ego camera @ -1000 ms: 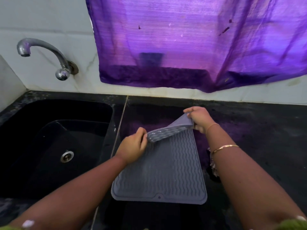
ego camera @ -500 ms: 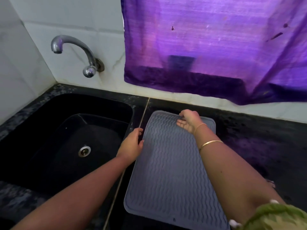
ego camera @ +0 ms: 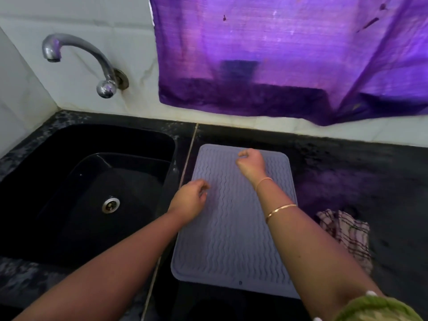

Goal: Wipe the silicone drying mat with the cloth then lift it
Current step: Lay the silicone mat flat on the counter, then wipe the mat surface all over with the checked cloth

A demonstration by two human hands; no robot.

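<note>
the silicone drying mat (ego camera: pixel 231 239) lies flat on the black counter (ego camera: pixel 359 172), just right of the sink (ego camera: pixel 69 181), long side running away from the camera

left hand (ego camera: pixel 190 201) hovers at the mat's left edge, fingers (ego camera: pixel 203 185) loosely curled and a little apart, empty; can't tell if the tips brush the ridges

right hand (ego camera: pixel 251 165) is up over the far end of the mat, fingers tucked under into a soft fist, thumb (ego camera: pixel 242 154) bent across the front, nothing pinched in it; whether the knuckles touch the mat i can't tell

two thin gold bangles (ego camera: pixel 280 209) sit on the right forearm, a green knitted cuff at the bottom corner

the cloth (ego camera: pixel 345 235), checked white with dark lines, sits crumpled on the counter just beside the mat's right edge, apart from both hands

the mat itself is grey-lilac, matte and rubbery, a rounded rectangle with a raised rim, wavy ridges along its length and a small hole at the near edge

the counter is speckled black stone with a thin pale seam beside the mat; the sink is glossy black with a round metal drain (ego camera: pixel 111 205), a curved chrome tap (ego camera: pixel 92 56) on the white tiled wall, and a sheer purple curtain (ego camera: pixel 278 54) hanging above the counter
</note>
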